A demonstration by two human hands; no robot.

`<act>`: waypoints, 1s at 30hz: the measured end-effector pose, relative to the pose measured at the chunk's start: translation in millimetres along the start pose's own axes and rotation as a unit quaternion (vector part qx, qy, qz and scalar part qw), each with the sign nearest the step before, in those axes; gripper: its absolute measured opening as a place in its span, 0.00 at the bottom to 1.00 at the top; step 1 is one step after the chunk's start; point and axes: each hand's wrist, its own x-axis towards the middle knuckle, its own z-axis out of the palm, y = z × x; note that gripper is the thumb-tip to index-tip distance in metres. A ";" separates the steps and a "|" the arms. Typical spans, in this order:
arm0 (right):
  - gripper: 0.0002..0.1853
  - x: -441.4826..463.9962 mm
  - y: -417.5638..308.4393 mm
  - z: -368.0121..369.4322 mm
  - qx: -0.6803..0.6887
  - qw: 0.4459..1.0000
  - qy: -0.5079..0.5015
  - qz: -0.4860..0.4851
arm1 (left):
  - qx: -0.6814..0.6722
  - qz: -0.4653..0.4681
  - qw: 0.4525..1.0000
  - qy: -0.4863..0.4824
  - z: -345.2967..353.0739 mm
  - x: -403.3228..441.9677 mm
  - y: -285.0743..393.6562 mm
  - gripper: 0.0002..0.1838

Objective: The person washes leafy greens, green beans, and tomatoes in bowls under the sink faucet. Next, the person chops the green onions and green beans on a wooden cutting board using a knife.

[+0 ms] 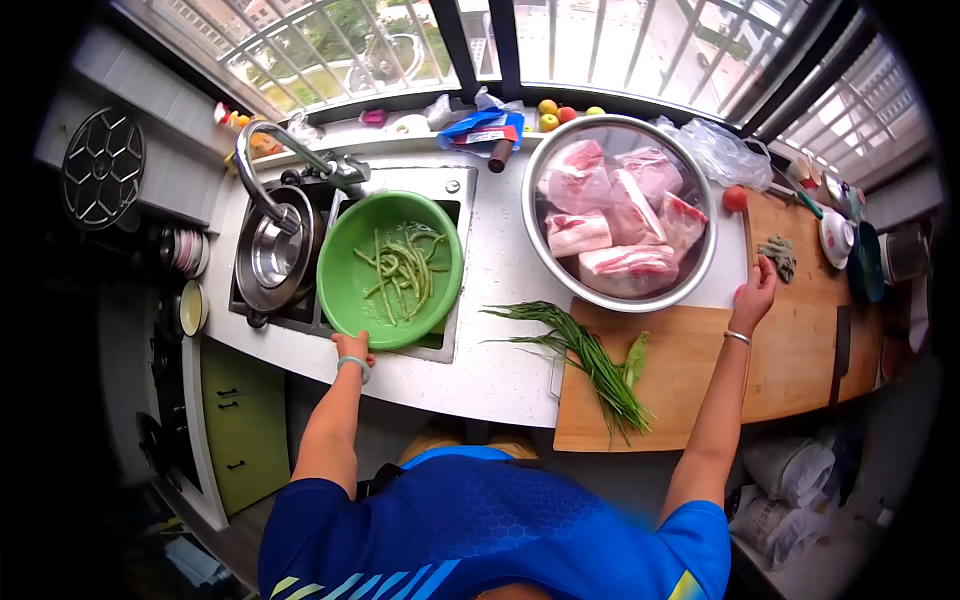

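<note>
My left hand [353,347] is closed on the near rim of a green plastic basin [335,290]. Several long green beans [402,270] lie in water inside it, and the basin rests over the sink. Over the left edge of a wooden board, my right hand [757,292] reaches with fingers extended and thumb apart, nothing visible in it. Just beyond its fingertips sits a small grey-green heap [778,258] whose kind I cannot make out. A cutting board [690,400] below carries a bunch of green chives [600,375] and a pale green pod or leaf [636,358].
A large steel bowl [533,235] of raw meat chunks [628,265] stands at the back. The faucet [265,180] arches over a metal pot [275,250] left of the basin. A tomato [735,198], plastic bags [720,150] and a dark-handled knife [842,340] are at right.
</note>
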 end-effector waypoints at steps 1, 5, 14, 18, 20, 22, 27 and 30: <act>0.13 -15.3 -35.6 17.5 0.030 0.999 -0.037 0.008 | 0.014 0.022 1.000 0.007 -0.2 -0.4 -1.3 0.31; 0.12 -81.7 -156.0 90.6 0.151 0.967 -0.187 -0.083 | 0.048 0.022 0.998 0.022 -2.7 14.1 -11.7 0.37; 0.12 -225.0 -249.9 358.4 0.097 0.801 -0.574 -0.140 | 0.040 0.059 0.993 -0.095 -31.1 8.0 -11.4 0.46; 0.21 -268.6 -248.7 488.4 0.041 0.824 -0.502 -0.260 | -0.041 0.145 0.985 -0.079 -47.7 32.7 -34.9 0.38; 0.28 -285.0 -258.3 534.0 -0.043 0.824 -0.498 -0.267 | -0.136 0.177 0.966 -0.129 -57.8 36.3 -29.4 0.30; 0.19 -300.1 -255.7 568.2 -0.115 0.810 -0.522 -0.241 | -0.158 0.175 0.955 -0.181 -62.0 47.0 -22.6 0.27; 0.08 -303.7 -237.8 582.0 -0.100 0.850 -0.506 -0.105 | -0.231 0.114 0.911 -0.322 -65.9 72.1 17.8 0.25; 0.09 -296.7 -182.5 602.8 -0.027 0.865 -0.494 -0.088 | -0.246 0.086 0.894 -0.366 -48.5 89.6 37.4 0.26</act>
